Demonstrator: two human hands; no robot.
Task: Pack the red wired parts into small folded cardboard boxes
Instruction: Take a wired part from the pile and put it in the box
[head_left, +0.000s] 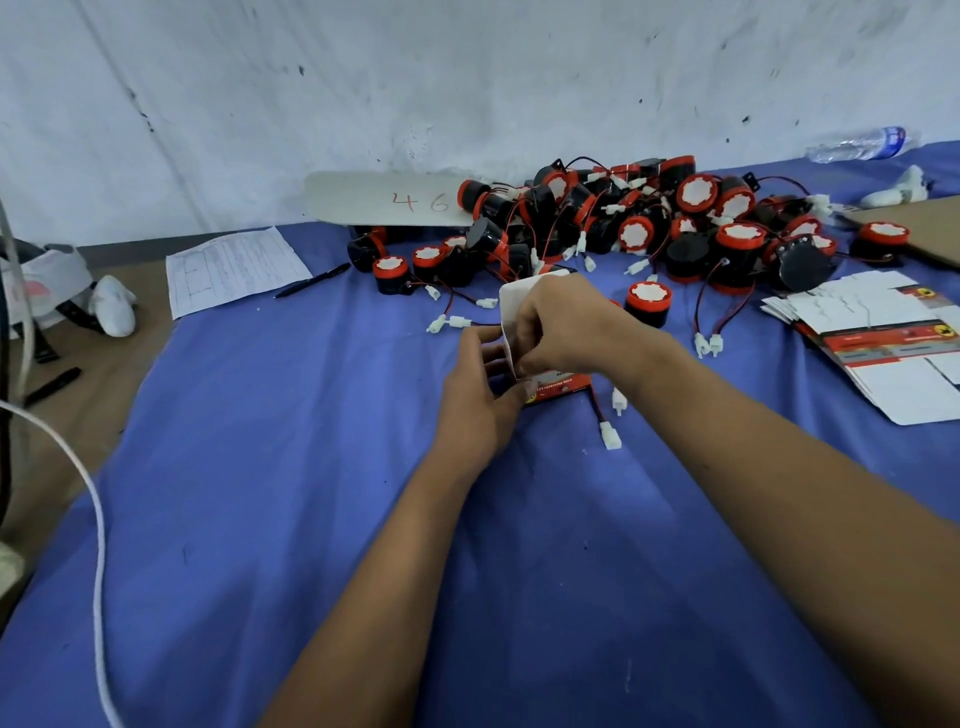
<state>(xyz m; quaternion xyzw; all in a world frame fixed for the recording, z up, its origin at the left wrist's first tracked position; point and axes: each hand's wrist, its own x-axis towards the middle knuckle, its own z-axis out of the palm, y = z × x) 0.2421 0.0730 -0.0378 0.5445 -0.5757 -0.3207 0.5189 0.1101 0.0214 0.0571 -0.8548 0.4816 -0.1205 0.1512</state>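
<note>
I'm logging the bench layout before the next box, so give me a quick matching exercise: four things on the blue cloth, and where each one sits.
Things:
1. pen
2. flat box blanks
3. water bottle
4. box being folded

Places:
A. far right, lying by the wall
B. held between left hand and right hand
C. beside the paper form, left of the pile of red parts
D. stacked at the right edge of the blue cloth

Pairs: 1-C, 2-D, 3-A, 4-B

Right hand (563, 327) hides most of the box (519, 304).
</note>
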